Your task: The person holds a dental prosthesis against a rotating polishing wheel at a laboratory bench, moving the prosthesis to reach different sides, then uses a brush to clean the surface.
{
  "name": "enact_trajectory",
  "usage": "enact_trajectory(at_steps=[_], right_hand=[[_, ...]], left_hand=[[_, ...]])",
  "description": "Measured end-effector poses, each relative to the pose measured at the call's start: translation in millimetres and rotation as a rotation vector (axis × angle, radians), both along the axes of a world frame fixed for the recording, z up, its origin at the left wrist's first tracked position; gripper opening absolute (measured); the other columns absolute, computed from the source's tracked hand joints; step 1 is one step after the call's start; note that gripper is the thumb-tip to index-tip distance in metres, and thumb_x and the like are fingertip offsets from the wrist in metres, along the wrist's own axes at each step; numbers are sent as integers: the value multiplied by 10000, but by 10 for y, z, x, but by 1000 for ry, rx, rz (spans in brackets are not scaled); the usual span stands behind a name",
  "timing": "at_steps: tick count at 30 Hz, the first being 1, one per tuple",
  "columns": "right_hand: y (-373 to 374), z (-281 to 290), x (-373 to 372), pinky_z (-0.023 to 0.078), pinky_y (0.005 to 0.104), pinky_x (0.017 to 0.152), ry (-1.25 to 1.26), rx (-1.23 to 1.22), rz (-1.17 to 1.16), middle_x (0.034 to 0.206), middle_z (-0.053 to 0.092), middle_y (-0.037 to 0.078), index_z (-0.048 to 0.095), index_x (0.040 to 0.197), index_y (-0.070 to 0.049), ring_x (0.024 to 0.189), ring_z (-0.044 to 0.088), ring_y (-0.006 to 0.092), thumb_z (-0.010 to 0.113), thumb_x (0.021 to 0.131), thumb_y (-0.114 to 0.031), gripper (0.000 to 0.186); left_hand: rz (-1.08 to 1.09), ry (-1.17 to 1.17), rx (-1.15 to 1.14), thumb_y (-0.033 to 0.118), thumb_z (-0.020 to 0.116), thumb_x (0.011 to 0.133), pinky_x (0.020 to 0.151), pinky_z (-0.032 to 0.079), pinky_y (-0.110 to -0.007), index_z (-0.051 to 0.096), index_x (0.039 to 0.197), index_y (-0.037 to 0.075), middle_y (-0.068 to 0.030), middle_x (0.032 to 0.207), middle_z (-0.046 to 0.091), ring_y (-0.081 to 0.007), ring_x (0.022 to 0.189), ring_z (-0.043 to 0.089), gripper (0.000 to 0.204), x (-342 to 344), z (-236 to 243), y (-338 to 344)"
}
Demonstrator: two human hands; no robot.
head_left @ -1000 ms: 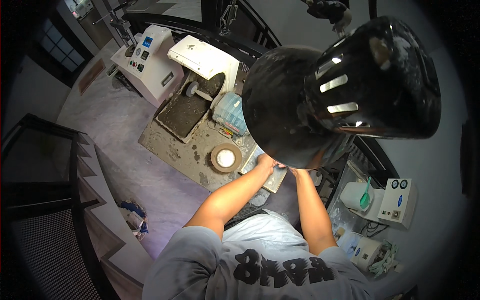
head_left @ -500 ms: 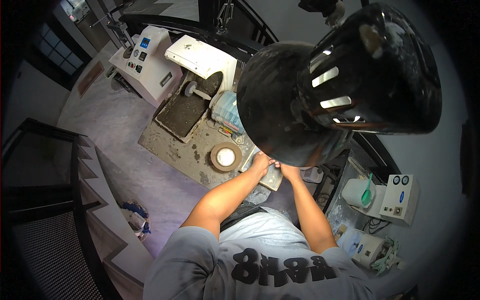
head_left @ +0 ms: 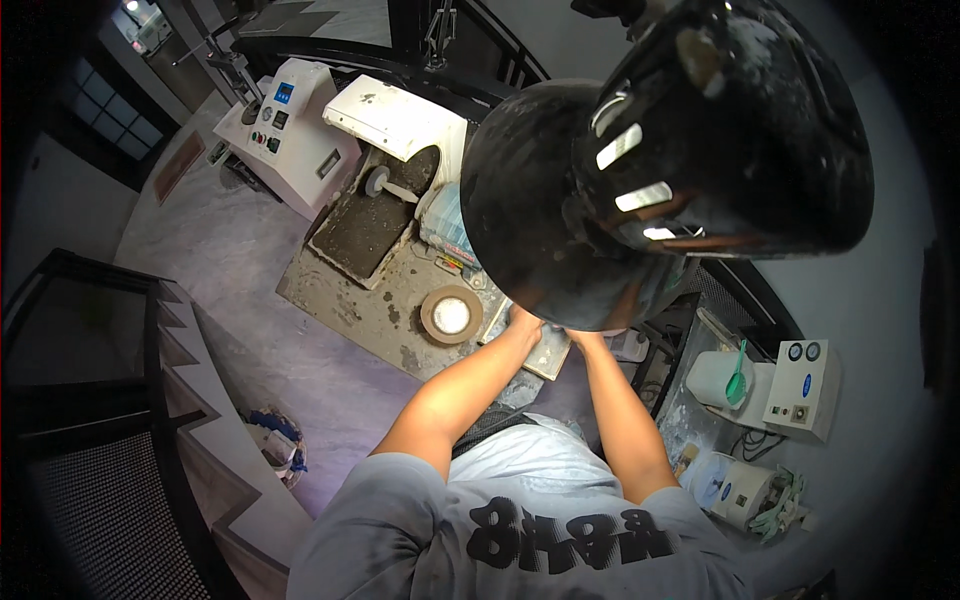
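Note:
Both my arms reach forward under a large black lamp shade (head_left: pixel 535 200), which covers most of my fingers. My left hand (head_left: pixel 524 324) shows only at its back and wrist, over a pale flat board (head_left: pixel 545 358) at the bench edge. Just past that board's right side, my right hand (head_left: pixel 583 339) shows little more than the wrist. The hands are close together. Whatever lies between them is hidden by the shade. Left of them, a brown ring-shaped roll with a white centre (head_left: pixel 450 315) lies on the stained bench (head_left: pixel 345 315).
Beyond the roll stands a bench motor (head_left: pixel 442 220) with a small wheel (head_left: pixel 377 181) over a dark, grimy tray (head_left: pixel 360 235) under a white hood (head_left: pixel 395 115). A control box (head_left: pixel 290 135) stands far left. At right are a white tub (head_left: pixel 718 378) with a green scoop and a gauge box (head_left: pixel 803 390).
My hands have slid slightly farther under the lamp shade, so the fingers that showed before are now mostly covered. The whole view has shifted a little.

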State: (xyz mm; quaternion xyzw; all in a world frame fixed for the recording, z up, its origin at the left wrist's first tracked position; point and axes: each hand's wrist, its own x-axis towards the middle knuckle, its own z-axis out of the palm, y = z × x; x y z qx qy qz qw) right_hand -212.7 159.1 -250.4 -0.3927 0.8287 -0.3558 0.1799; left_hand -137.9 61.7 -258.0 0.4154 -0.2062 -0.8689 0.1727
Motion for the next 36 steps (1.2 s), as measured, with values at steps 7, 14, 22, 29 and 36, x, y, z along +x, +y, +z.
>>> enact_trajectory(at_steps=[7, 14, 22, 29, 36], right_hand=[[-169, 471, 44, 340, 355, 980, -20, -128, -19, 1285, 451, 191, 409, 1289, -6, 1177, 440, 295, 559, 821, -219, 536], [-314, 821, 207, 372, 325, 938, -184, -161, -138, 1222, 523, 155, 476, 1243, 7, 1113, 497, 247, 552, 866, -300, 492], [-445, 1447, 399, 463, 259, 393, -577, -55, -393, 1108, 558, 116, 462, 1243, 13, 800, 603, 182, 661, 741, -500, 744], [-355, 1120, 288, 513, 270, 461, -756, -77, -412, 1053, 569, 106, 476, 1222, 3, 726, 599, 177, 690, 733, -450, 700], [-145, 189, 277, 537, 279, 498, -877, -258, -473, 843, 617, 136, 567, 982, 82, 675, 615, 198, 627, 811, -174, 314]], left_hand=[[-114, -87, -364, 178, 514, 879, 606, 472, -325, 582, 996, 33, -129, 922, 613, -224, 736, 588, 198, -130, 121, -57], [-214, -116, -546, 180, 506, 885, 650, 464, -328, 578, 1012, 32, -127, 950, 611, -226, 781, 582, 209, -206, 167, -34], [-298, -127, -671, 182, 496, 891, 699, 456, -332, 575, 1031, 31, -125, 982, 608, -228, 834, 575, 221, -201, 176, -66], [-356, -136, -766, 184, 488, 897, 743, 448, -335, 572, 1048, 30, -124, 1010, 606, -230, 879, 568, 232, -179, 162, -105], [-407, -179, -904, 186, 479, 903, 786, 440, -339, 568, 1064, 29, -122, 1038, 604, -231, 925, 562, 243, -31, 82, -189]])
